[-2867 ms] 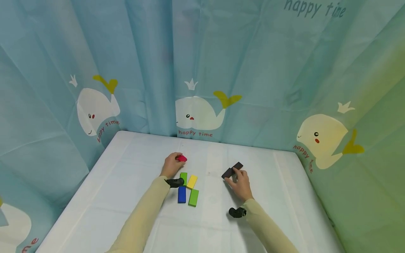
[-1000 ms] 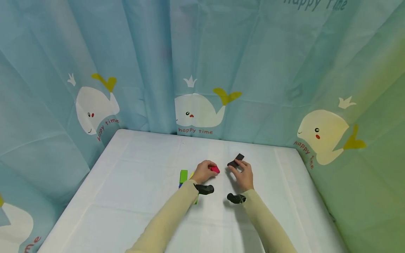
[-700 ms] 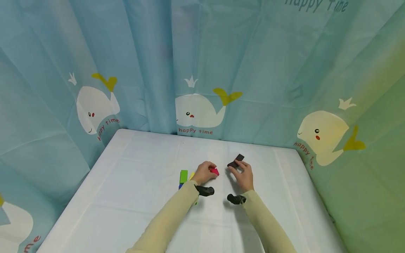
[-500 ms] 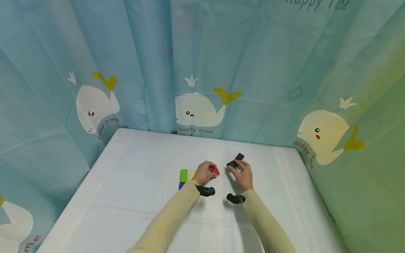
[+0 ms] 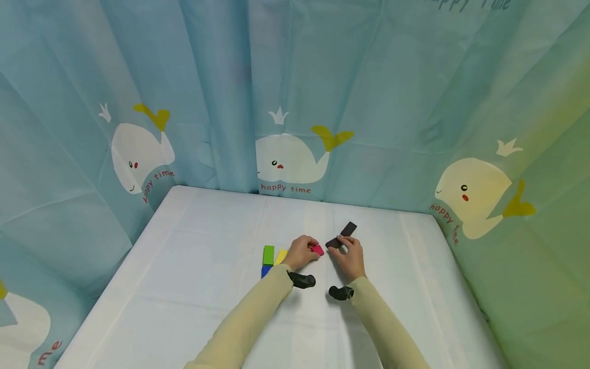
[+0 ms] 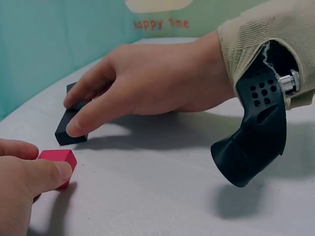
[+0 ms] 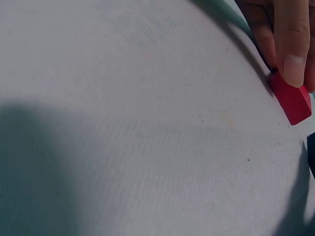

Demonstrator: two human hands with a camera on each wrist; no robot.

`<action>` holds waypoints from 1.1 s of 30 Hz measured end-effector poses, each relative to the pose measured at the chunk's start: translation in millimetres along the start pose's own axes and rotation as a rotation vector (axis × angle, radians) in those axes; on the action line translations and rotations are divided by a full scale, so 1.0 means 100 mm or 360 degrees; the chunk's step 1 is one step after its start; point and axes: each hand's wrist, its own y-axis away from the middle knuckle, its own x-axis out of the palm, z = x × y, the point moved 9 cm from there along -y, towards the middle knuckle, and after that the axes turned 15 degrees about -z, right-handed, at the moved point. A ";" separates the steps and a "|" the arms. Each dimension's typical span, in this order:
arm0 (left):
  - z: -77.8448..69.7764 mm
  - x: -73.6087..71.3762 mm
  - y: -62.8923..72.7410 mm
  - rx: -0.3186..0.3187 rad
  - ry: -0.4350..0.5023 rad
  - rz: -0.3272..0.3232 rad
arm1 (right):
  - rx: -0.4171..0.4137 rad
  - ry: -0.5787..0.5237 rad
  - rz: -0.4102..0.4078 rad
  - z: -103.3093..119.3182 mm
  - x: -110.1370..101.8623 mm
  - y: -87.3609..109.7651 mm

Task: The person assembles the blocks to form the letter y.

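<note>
My left hand (image 5: 301, 252) pinches a red block (image 5: 318, 250) between thumb and fingers, low over the white table. In the left wrist view the red block (image 6: 58, 156) shows one flat end toward the black blocks. Just right of it, my right hand (image 5: 351, 259) pinches the nearer black block (image 5: 333, 243) with thumb and forefinger. A second black block (image 5: 349, 229) lies behind it, at an angle and nearly end to end; whether they touch, I cannot tell. A small gap parts the red block from the nearer black one. The right wrist view shows the red block (image 7: 291, 101) under fingertips.
Left of my left wrist lie a green block (image 5: 269, 254), a yellow block (image 5: 280, 256) and a blue block (image 5: 266, 271), partly covered by the sleeve. A whale-print curtain (image 5: 221, 148) hangs behind the white table (image 5: 193, 266).
My left hand has carried the red block rightward past the coloured blocks, close to the black ones. Most recently, my right hand has shifted the nearer black block slightly left, toward the red block.
</note>
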 end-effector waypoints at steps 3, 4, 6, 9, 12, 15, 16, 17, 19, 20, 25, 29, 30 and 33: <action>-0.01 0.00 0.01 0.0002 0.0006 -0.0001 | -0.0031 -0.0013 -0.0032 0.01 0.00 0.01; -0.01 0.00 0.01 0.0002 0.0011 0.0000 | -0.0040 -0.0015 -0.0035 0.02 0.00 0.01; -0.02 -0.01 0.01 0.0012 0.0014 0.0002 | -0.0054 -0.0021 -0.0037 0.03 0.00 0.01; -0.01 -0.01 0.01 0.0040 0.0000 0.0009 | -0.0059 -0.0019 -0.0021 0.05 0.01 0.01; -0.01 0.00 0.00 0.0063 -0.0009 0.0010 | -0.0032 -0.0010 0.0012 0.07 0.03 0.02; -0.01 0.00 -0.01 0.0064 -0.0009 0.0008 | -0.0007 0.0004 0.0037 0.09 0.06 0.03; -0.01 0.00 -0.01 0.0061 -0.0012 0.0008 | 0.0002 0.0006 0.0043 0.09 0.06 0.04; -0.01 0.01 0.00 0.0057 -0.0013 0.0010 | 0.0008 0.0007 0.0047 0.10 0.07 0.04; -0.01 0.00 0.00 0.0054 -0.0015 0.0007 | 0.0010 0.0003 0.0043 0.10 0.08 0.05; -0.01 0.00 0.00 0.0051 -0.0019 0.0007 | 0.0009 0.0001 0.0040 0.09 0.09 0.05; -0.01 0.01 0.00 0.0054 -0.0039 0.0006 | -0.0015 0.0014 0.0025 0.09 0.10 0.06; -0.01 0.01 0.00 0.0064 -0.0049 0.0001 | -0.0019 0.0024 0.0028 0.08 0.11 0.06; -0.02 0.01 0.00 0.0071 -0.0045 -0.0004 | -0.0010 0.0017 0.0029 0.08 0.11 0.06; -0.01 0.01 0.01 0.0064 -0.0037 -0.0014 | -0.0005 0.0015 0.0039 0.08 0.11 0.06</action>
